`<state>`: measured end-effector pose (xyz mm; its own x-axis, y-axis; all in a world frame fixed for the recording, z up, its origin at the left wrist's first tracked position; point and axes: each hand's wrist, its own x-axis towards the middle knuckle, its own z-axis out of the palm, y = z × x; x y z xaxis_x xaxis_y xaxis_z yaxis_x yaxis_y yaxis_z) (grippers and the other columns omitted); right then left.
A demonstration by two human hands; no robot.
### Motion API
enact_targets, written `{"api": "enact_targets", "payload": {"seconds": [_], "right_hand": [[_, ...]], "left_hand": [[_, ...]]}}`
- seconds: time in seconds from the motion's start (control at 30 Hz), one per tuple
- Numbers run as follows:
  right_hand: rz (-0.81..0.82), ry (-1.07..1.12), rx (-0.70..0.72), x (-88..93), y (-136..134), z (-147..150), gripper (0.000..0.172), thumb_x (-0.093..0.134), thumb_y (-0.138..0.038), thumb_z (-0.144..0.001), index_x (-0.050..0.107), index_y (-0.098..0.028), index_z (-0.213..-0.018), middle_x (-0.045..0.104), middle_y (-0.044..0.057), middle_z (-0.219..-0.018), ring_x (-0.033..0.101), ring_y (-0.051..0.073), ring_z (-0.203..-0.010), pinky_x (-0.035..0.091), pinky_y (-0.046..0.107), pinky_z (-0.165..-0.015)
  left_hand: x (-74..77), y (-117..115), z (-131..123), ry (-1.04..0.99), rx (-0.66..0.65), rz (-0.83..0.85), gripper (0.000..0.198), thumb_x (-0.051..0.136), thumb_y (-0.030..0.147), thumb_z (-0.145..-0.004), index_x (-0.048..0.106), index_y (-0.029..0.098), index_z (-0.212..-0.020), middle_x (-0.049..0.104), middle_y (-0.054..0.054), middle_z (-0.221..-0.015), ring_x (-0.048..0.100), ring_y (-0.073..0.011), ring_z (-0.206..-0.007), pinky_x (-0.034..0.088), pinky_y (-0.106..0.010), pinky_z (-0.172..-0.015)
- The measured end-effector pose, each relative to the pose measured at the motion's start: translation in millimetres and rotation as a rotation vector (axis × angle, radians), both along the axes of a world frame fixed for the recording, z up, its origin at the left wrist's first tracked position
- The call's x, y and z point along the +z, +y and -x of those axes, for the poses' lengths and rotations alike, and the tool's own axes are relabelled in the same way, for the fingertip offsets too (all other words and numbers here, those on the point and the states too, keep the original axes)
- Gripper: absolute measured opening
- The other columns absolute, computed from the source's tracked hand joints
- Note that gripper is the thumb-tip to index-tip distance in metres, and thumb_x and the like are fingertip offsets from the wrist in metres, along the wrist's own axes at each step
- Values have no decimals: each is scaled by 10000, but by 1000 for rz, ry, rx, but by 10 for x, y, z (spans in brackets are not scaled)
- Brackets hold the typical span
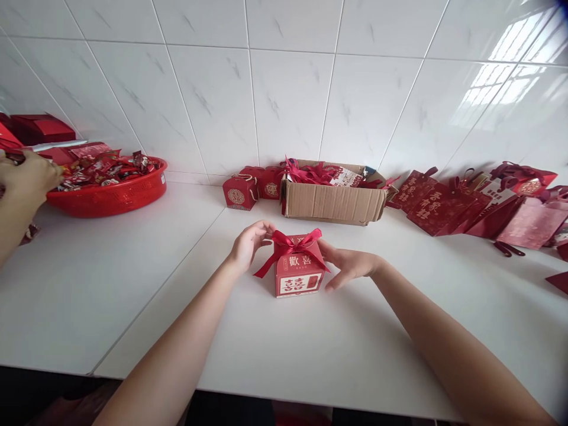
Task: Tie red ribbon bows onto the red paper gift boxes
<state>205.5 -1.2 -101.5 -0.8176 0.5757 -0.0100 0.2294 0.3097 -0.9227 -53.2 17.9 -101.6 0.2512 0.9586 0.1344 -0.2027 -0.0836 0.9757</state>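
Observation:
A red gift box point(299, 284) with white Chinese characters stands upright on the white counter in front of me. A red ribbon point(296, 242) is tied in a bow at its top, one tail hanging down at the left. My left hand point(252, 244) is curved beside the bow's left loop, fingers slightly apart. At the box's right side is my right hand point(350, 264), thumb spread from the fingers; some fingertips are partly hidden behind the box. Neither hand visibly grips the box, though I cannot tell whether fingertips touch it.
A cardboard box point(332, 201) holding red ribbons stands behind, beside small red boxes point(240, 193). Red gift bags point(437, 204) lie at the right. On the left, a red basket point(115, 201) holds wrapped sweets, with another person's hand point(26, 177) near it. A tiled wall point(293, 100) bounds the counter.

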Motion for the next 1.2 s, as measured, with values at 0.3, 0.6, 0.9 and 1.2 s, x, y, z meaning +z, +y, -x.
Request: {"api": "enact_targets", "payload": {"seconds": [0.3,0.6,0.9,1.2], "right_hand": [[-1,158,-183,-129,-93,230,894,805,-272,-603,291,-268,-1336,427,88,-1351,435,257,-1236,381,444,-1015],[-40,133,-205,-123,-96,212,949,822,-286,-579,268,-285,-1349,376,92,-1391,394,251,-1264,393,424,-1002],[-21,114,-216,-145,-87,213,911,816,-285,-581,286,-282,-1322,444,84,-1311,425,252,-1233,438,409,-955],[99,43,-444,-168,97,-388,963,800,-298,-599,211,-274,-1361,501,99,-1274,506,277,-1173,458,449,-948]], "left_hand": [[54,-55,97,125,-304,-93,242,591,206,-682,614,172,-921,624,-65,-1058,555,-217,-937,409,-324,-804],[59,-82,-2,74,-125,-90,120,602,234,-755,633,165,-848,667,-45,-925,595,-168,-820,434,-298,-774],[69,-133,-114,80,33,-121,204,587,255,-746,562,189,-937,639,-19,-882,588,-156,-783,433,-302,-764],[-239,96,-26,610,139,-251,350,405,345,-769,464,200,-1082,603,-105,-1151,539,-265,-1116,432,-435,-882]]}}
